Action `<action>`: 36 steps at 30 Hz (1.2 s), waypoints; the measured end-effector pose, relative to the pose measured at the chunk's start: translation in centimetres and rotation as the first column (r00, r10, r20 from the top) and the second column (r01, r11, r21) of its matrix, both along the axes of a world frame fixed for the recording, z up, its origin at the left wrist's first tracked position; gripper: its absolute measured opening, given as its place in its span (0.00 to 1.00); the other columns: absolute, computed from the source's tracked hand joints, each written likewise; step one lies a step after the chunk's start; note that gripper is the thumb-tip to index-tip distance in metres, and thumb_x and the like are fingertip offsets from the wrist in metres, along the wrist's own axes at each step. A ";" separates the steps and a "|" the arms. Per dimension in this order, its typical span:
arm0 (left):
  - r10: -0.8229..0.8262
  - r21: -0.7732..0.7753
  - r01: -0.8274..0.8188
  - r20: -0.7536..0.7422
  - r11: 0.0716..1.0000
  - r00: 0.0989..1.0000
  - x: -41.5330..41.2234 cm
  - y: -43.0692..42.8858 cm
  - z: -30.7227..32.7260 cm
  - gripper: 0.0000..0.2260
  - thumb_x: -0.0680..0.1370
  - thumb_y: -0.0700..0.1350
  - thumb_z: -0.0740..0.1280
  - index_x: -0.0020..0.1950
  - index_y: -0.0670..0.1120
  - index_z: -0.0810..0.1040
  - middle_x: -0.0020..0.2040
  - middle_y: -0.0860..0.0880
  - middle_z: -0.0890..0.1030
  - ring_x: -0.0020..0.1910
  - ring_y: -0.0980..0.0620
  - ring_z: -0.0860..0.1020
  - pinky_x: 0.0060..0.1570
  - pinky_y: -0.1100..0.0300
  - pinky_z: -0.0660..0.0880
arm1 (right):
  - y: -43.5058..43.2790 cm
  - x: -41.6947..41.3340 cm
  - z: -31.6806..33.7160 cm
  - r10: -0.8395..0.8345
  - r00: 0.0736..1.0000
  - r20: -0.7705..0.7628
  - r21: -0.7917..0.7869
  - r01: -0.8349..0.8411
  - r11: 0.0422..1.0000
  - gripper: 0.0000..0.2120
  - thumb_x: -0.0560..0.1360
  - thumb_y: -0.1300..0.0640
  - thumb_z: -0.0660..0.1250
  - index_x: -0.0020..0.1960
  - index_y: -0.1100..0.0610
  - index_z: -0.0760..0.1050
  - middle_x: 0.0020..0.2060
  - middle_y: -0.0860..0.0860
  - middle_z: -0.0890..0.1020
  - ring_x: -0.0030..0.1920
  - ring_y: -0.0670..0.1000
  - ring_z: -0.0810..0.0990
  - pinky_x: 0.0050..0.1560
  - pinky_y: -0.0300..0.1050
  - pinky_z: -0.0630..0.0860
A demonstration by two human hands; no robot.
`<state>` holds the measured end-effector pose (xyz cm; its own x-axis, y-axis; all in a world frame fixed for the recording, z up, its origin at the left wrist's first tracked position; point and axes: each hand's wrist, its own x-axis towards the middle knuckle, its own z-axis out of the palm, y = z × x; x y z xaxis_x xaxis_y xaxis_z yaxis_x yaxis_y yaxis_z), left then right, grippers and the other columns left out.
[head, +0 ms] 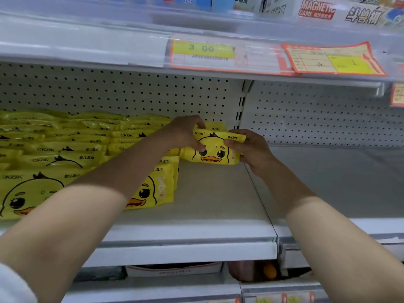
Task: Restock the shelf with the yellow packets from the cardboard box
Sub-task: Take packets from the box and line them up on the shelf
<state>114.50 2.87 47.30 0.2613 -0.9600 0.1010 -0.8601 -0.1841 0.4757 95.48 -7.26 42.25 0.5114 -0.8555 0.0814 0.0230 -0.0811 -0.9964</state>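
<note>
Light is bright, even and diffuse, from above and in front. Soft shade falls from under the clear price strip (pixel 87 43) onto the pegboard back (pixel 131 92). The gap below the front edge of the shelf (pixel 207 193) goes dark. Hazy glare on the strip, price label (pixel 202 50) smeared. Wide-angle bowing: shelf edges curve toward both ends. Sharpest spot is the yellow packet (pixel 215 153) mid-shelf; stacked packets (pixel 54 149) at the left end are softer. Left forearm (pixel 87 204) and right forearm (pixel 338 237) stretched, blurry.

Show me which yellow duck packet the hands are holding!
The yellow packet farthest right. The left hand and right hand grip its two ends; the other packets sit in rows to its left, with no fingers on them.
</note>
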 end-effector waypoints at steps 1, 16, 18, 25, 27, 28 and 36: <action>-0.002 0.007 0.002 0.032 1.000 0.999 0.2 -0.3 -0.4 0.33 0.66 0.49 0.80 0.68 0.50 0.72 0.65 0.48 0.74 0.65 0.48 0.71 0.52 0.62 0.66 | -0.2 0.3 -0.2 -0.007 1.000 -0.017 -0.017 0.007 1.000 0.17 0.70 0.65 0.77 0.56 0.55 0.79 0.48 0.53 0.85 0.45 0.51 0.85 0.43 0.50 0.84; 0.003 -0.070 0.000 0.054 0.998 0.999 2.0 -2.3 -2.6 0.31 0.61 0.47 0.83 0.60 0.49 0.75 0.58 0.46 0.78 0.59 0.48 0.75 0.52 0.56 0.74 | -1.5 2.9 -2.1 -0.101 0.924 -0.369 -0.429 -0.073 0.900 0.52 0.62 0.57 0.84 0.78 0.49 0.59 0.73 0.51 0.66 0.71 0.50 0.67 0.71 0.48 0.67; 0.008 -0.064 -0.004 0.062 0.998 0.998 2.1 -2.4 -2.7 0.32 0.61 0.47 0.83 0.61 0.49 0.73 0.58 0.46 0.77 0.60 0.48 0.74 0.53 0.54 0.74 | -1.7 3.2 -2.1 -0.115 0.918 -0.380 -0.445 -0.072 0.893 0.53 0.61 0.57 0.85 0.78 0.50 0.60 0.73 0.52 0.67 0.72 0.51 0.67 0.72 0.50 0.67; 0.031 -0.032 -0.026 0.181 0.999 0.983 1.5 -2.3 -2.7 0.34 0.65 0.49 0.81 0.66 0.47 0.69 0.61 0.45 0.76 0.60 0.46 0.73 0.49 0.57 0.70 | -1.9 3.4 -2.4 -0.199 0.879 -0.434 -0.519 -0.064 0.852 0.53 0.61 0.51 0.84 0.78 0.47 0.59 0.70 0.55 0.68 0.70 0.53 0.68 0.67 0.47 0.68; 0.047 -0.032 -0.041 0.217 0.999 0.975 1.0 -2.0 -2.7 0.35 0.65 0.50 0.80 0.67 0.47 0.69 0.62 0.44 0.74 0.61 0.45 0.72 0.53 0.55 0.71 | -1.7 3.5 -2.2 -0.223 0.859 -0.460 -0.544 -0.074 0.836 0.54 0.60 0.49 0.84 0.78 0.47 0.58 0.70 0.56 0.68 0.71 0.56 0.68 0.68 0.52 0.70; 0.055 -0.037 -0.048 0.231 0.998 0.971 0.7 -1.8 -2.6 0.35 0.65 0.50 0.80 0.68 0.47 0.69 0.63 0.44 0.74 0.63 0.44 0.71 0.56 0.53 0.71 | -1.5 3.4 -2.1 -0.233 0.851 -0.471 -0.555 -0.080 0.828 0.53 0.61 0.48 0.84 0.78 0.47 0.58 0.70 0.57 0.68 0.71 0.57 0.67 0.68 0.54 0.69; 0.196 -0.182 -0.177 0.090 0.967 0.977 -1.2 2.8 -0.5 0.38 0.64 0.51 0.81 0.71 0.48 0.69 0.66 0.42 0.69 0.67 0.43 0.67 0.58 0.58 0.65 | -0.1 1.1 1.3 -0.225 0.884 -0.410 -0.655 -0.113 0.747 0.45 0.67 0.50 0.80 0.78 0.48 0.61 0.74 0.56 0.65 0.75 0.55 0.56 0.69 0.47 0.60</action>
